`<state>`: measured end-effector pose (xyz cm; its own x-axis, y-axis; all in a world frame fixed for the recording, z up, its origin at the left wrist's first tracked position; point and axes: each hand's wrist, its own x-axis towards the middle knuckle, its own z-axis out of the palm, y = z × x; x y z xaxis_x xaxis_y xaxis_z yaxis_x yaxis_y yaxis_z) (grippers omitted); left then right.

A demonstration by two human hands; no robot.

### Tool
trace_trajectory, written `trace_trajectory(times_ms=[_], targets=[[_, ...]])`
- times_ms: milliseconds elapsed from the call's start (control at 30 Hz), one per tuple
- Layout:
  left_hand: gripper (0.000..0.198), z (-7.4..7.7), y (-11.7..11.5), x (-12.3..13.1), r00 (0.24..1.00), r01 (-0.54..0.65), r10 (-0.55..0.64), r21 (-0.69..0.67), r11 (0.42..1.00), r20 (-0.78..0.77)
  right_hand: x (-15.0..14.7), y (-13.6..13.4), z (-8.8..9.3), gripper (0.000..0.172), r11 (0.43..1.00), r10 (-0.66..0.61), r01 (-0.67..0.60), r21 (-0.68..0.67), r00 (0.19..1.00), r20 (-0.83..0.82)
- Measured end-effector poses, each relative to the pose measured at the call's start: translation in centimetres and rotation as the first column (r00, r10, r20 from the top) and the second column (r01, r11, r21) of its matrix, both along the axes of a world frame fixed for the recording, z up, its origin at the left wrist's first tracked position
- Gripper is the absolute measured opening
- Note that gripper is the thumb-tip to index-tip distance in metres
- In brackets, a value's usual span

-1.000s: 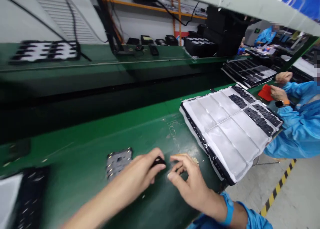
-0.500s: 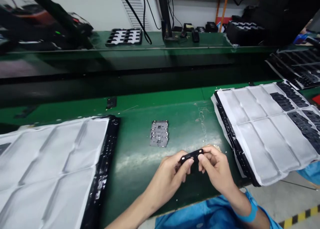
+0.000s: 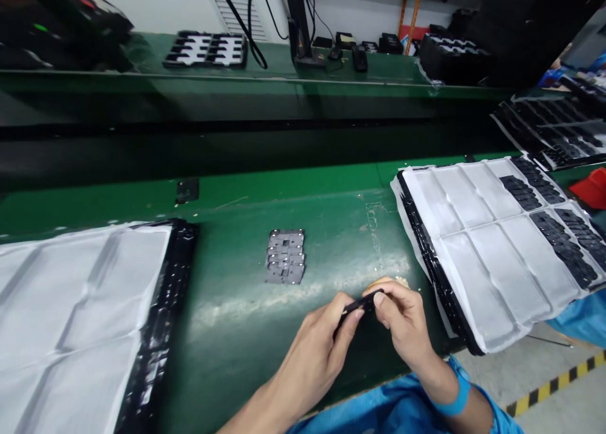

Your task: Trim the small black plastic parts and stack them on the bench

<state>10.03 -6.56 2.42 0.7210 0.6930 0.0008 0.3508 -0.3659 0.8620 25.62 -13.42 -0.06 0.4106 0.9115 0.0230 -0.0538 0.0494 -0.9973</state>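
Observation:
Between my two hands is a small flat black plastic part (image 3: 362, 304), gripped at both ends above the green bench. My left hand (image 3: 326, 333) pinches its left end between thumb and fingers. At the other end, my right hand (image 3: 400, 314) has thumb and fingers closed on it. The part is tilted, so mostly its thin edge shows, and fingers hide much of it. Beyond my hands, a small group of overlapping dark grey plastic parts (image 3: 285, 257) lies on the bench.
A white-lined tray (image 3: 478, 244) at right holds rows of black parts (image 3: 563, 244) in its far-right pockets. Another white-lined tray (image 3: 108, 295) stands at left. One dark piece (image 3: 187, 190) lies near the bench's back edge. A red object (image 3: 589, 187) is at far right.
The black part has been turned, so its face with light spots no longer shows and its edge does. Both hands still hold it. The view has shifted slightly to the right.

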Motion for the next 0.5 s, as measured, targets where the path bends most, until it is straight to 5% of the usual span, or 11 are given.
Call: trace_trajectory(times_ms=[500], targets=[[0.029, -1.07, 0.08, 0.26, 0.999, -0.026, 0.028, -0.082, 0.996, 0.021, -0.05, -0.01, -0.54, 0.023, 0.999, -0.026, 0.024, 0.049, 0.999, 0.040]])
